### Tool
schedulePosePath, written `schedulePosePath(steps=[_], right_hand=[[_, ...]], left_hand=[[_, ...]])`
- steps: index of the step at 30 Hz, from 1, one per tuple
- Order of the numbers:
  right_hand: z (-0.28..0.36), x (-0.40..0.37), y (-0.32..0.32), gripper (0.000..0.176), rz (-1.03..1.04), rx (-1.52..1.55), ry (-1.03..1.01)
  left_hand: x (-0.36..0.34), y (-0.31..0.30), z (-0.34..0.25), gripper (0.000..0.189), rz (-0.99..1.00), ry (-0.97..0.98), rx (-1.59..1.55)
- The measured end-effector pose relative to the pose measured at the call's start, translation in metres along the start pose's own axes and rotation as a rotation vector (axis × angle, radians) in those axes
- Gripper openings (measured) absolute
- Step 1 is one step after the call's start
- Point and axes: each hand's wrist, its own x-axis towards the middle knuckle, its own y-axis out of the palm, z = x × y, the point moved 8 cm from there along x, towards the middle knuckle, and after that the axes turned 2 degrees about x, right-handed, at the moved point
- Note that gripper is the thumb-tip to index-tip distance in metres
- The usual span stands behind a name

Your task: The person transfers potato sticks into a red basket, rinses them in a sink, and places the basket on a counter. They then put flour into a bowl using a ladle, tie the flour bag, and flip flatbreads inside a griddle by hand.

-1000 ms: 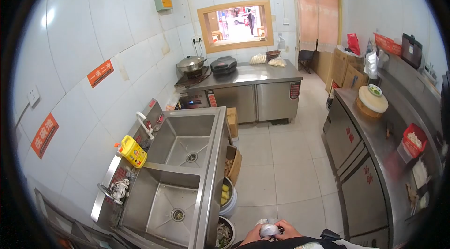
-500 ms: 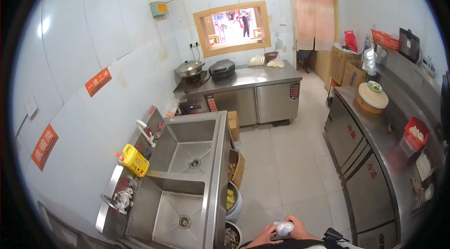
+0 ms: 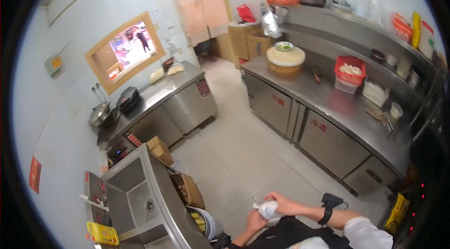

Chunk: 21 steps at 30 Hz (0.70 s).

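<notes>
Low in the view, close to my body, both hands are closed around a small bunched white plastic bag (image 3: 268, 210). My left hand (image 3: 255, 221) grips its lower left side. From the right, my right hand (image 3: 282, 203) holds the upper part with bent fingers. What is inside the bag cannot be made out. A black strap with a dark device (image 3: 331, 202) is on my right wrist. Nearest to my left hand on the floor is a white bucket (image 3: 213, 224) with yellowish pieces in it.
A steel double sink (image 3: 157, 188) stands at left, with a yellow jug (image 3: 102, 233) on it. Along the right runs a steel counter (image 3: 323, 94) holding a round cutting board (image 3: 294, 56), a cleaver (image 3: 315, 74) and a red basket (image 3: 350, 71). Tiled floor (image 3: 229, 155) lies between.
My view has swung to the right, bringing more of the right counter into sight. Both hands still hold the bag, and more of my forearms shows now.
</notes>
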Motion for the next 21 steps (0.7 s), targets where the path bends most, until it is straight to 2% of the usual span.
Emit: schedulePosePath(steps=[1,2,4,5,6,7,8,9,10,11,12,13,14,16,17,18,20,21], right_hand=[[-0.001,0.003,-0.016,0.04,0.076,-0.091,-0.02],[-0.002,0.001,-0.045,0.04,0.055,-0.077,-0.008],[0.008,-0.012,-0.089,0.039,0.146,-0.3,-0.211],[0.007,-0.017,-0.117,0.039,0.132,-0.289,-0.206],[0.008,-0.024,-0.139,0.035,0.153,-0.453,-0.198],[0.012,-0.029,-0.161,0.032,0.168,-0.617,-0.186],[0.026,-0.033,-0.183,0.032,0.148,-0.612,-0.183],[0.049,-0.039,-0.199,0.032,0.138,-0.761,-0.263],[0.062,-0.039,-0.211,0.031,0.131,-0.908,-0.339],[0.062,-0.033,-0.225,0.031,0.118,-0.898,-0.327],[0.067,-0.027,-0.235,0.036,0.084,-0.895,-0.424],[0.071,-0.022,-0.242,0.041,0.05,-0.885,-0.52],[0.067,-0.014,-0.251,0.041,0.034,-0.865,-0.508],[0.068,0.0,-0.276,0.043,-0.218,-0.895,-0.615],[0.066,0.005,-0.298,0.048,-0.387,-0.894,-0.653],[0.066,0.008,-0.312,0.048,-0.394,-0.893,-0.644],[0.066,-0.007,-0.382,0.051,-0.815,-0.501,-0.568],[0.057,-0.001,-0.396,0.051,-0.82,-0.504,-0.543]], left_hand=[[0.016,0.0,-0.017,0.036,-0.021,-0.045,-0.099],[0.032,0.009,-0.018,0.036,0.007,-0.042,-0.098],[0.066,0.02,-0.023,0.037,0.044,0.151,0.4],[0.083,0.027,-0.015,0.036,0.165,0.127,0.403],[0.1,0.027,-0.02,0.036,0.18,0.135,0.412],[0.117,0.037,-0.026,0.038,0.316,0.158,0.48],[0.135,0.048,-0.033,0.04,0.449,0.183,0.544],[0.154,0.053,-0.048,0.04,0.459,0.196,0.544],[0.168,0.063,-0.067,0.041,0.536,0.233,0.489],[0.181,0.074,-0.083,0.043,0.619,0.267,0.436],[0.196,0.084,-0.094,0.043,0.642,0.271,0.442],[0.21,0.093,-0.107,0.044,0.652,0.182,0.133],[0.221,0.102,-0.114,0.046,0.648,0.082,-0.176],[0.241,0.13,-0.072,0.049,0.683,0.018,-0.121],[0.264,0.129,-0.083,0.05,0.58,0.045,-0.178],[0.287,0.126,-0.095,0.051,0.477,0.07,-0.234],[0.333,0.119,-0.117,0.053,0.279,0.108,-0.348],[0.352,0.118,-0.127,0.054,0.182,0.12,-0.414]])
